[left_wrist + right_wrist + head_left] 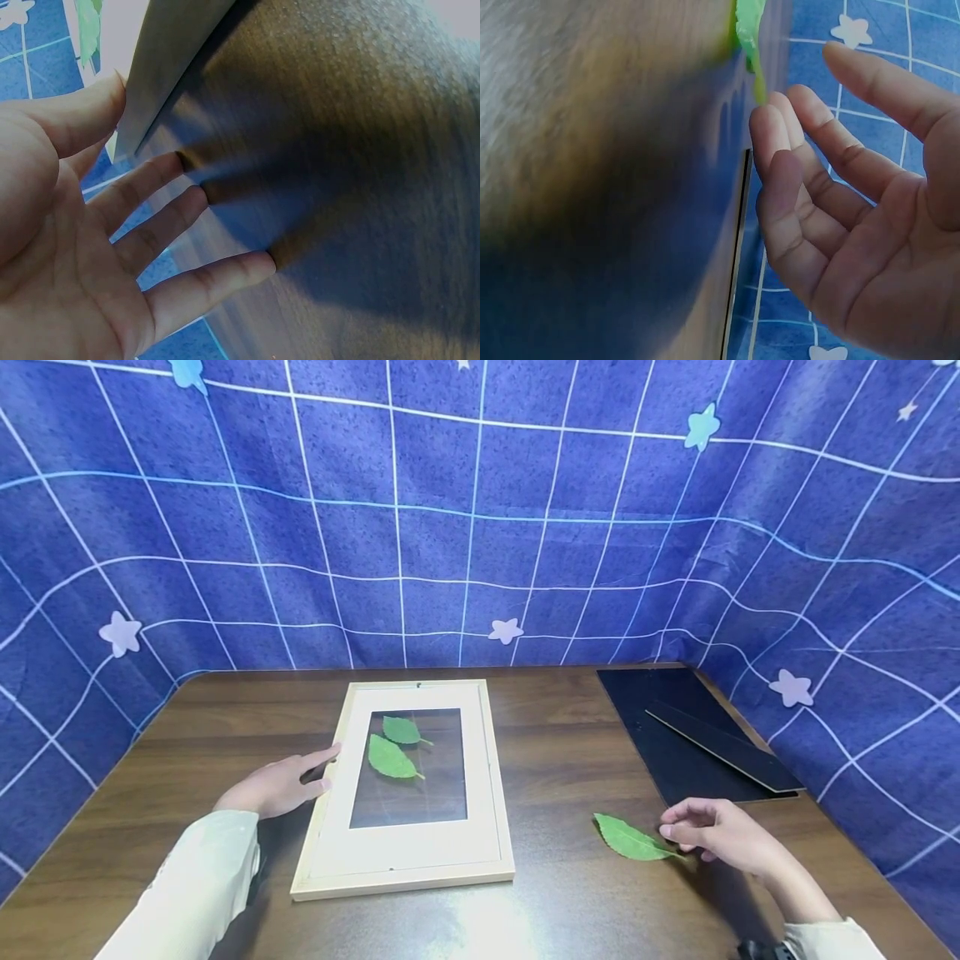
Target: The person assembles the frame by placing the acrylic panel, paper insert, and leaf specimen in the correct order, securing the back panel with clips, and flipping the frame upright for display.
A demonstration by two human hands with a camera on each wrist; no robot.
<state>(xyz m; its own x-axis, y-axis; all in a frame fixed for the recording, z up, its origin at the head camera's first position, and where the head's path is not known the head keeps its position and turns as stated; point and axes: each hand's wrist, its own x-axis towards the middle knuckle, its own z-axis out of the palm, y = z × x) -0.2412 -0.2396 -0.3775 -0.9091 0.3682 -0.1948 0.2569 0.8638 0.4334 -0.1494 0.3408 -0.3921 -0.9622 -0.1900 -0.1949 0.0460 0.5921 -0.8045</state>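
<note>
A pale wooden picture frame [491, 793] with a white mat lies on the table, its middle window see-through. Two green leaves [392, 757] are inside that window, toward its upper left. My left hand [281, 783] is at the frame's left edge, with index finger and thumb against the wood; in the left wrist view the other fingers [206, 289] extend over the tabletop. A third green leaf [630, 838] lies right of the frame. My right hand [723, 835] is at its stem, fingers loosely bent; the right wrist view has the thumb [885, 82] apart from them.
A black backing board [637, 693] lies at the table's right side, with a narrow folded-up black flap [723, 747] across it. Behind the brown wooden table [247, 710] hangs a blue grid-patterned curtain [435, 543] with stars, also along both sides.
</note>
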